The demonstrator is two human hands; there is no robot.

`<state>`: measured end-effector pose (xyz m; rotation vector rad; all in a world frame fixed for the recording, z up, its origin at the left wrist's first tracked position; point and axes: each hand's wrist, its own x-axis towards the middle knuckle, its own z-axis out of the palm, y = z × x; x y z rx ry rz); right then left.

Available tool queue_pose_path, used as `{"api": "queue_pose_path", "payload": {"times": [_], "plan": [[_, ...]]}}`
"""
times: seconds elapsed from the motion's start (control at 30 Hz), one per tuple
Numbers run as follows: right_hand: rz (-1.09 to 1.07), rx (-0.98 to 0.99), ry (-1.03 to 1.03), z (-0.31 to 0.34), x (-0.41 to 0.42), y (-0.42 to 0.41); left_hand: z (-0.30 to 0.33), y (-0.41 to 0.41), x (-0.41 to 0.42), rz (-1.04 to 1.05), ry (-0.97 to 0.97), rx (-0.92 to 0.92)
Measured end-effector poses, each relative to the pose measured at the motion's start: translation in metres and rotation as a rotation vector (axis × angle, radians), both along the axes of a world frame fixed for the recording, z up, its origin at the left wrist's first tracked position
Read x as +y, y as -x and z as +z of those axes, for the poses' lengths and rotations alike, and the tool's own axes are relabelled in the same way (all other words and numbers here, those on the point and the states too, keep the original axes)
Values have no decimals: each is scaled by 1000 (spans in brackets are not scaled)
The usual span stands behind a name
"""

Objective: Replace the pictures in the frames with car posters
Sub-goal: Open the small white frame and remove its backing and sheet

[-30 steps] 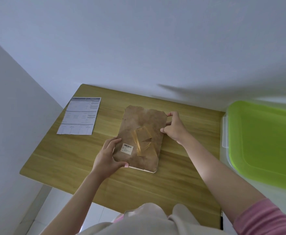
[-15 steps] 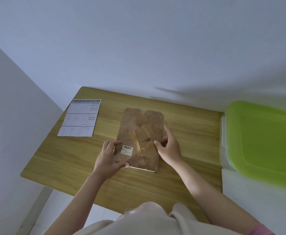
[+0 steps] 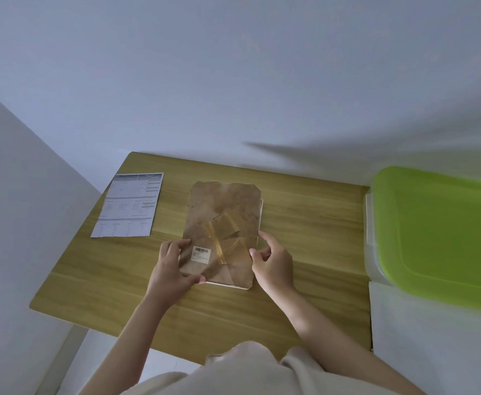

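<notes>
A picture frame [image 3: 223,220] lies face down in the middle of the wooden table [image 3: 304,223]. Its brown backing board carries strips of clear tape and a small barcode label. A thin white rim of the frame shows along the right and near edges. My left hand [image 3: 173,269] grips the frame's near left corner, fingers on the board and thumb at the near edge. My right hand [image 3: 273,263] holds the near right edge, thumb on the backing. The picture side is hidden.
A printed sheet of paper [image 3: 129,205] lies flat at the table's far left. A clear storage box with a green lid [image 3: 438,232] stands against the table's right side. White walls close in behind and to the left.
My right hand slid from the frame's far right corner down to its near right edge. My left hand stayed at the near left corner. The frame shifted slightly.
</notes>
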<state>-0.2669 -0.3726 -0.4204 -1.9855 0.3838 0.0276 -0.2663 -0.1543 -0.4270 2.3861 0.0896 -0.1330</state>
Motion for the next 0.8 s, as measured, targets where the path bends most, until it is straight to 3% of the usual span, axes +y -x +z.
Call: {"api": "queue_pose_path", "payload": {"times": [0.23, 0.37, 0.57, 0.8], "plan": [[12, -37, -119, 0, 16, -9, 18, -14, 26, -80, -128, 1], [-31, -109, -214, 4, 11, -11, 37, -20, 21, -85, -89, -52], [-194, -158, -282, 5, -27, -11, 52, -32, -20, -165, 23, -57], [-486, -103, -308, -12, -86, 2, 26, -40, -95, -266, 69, 6]]}}
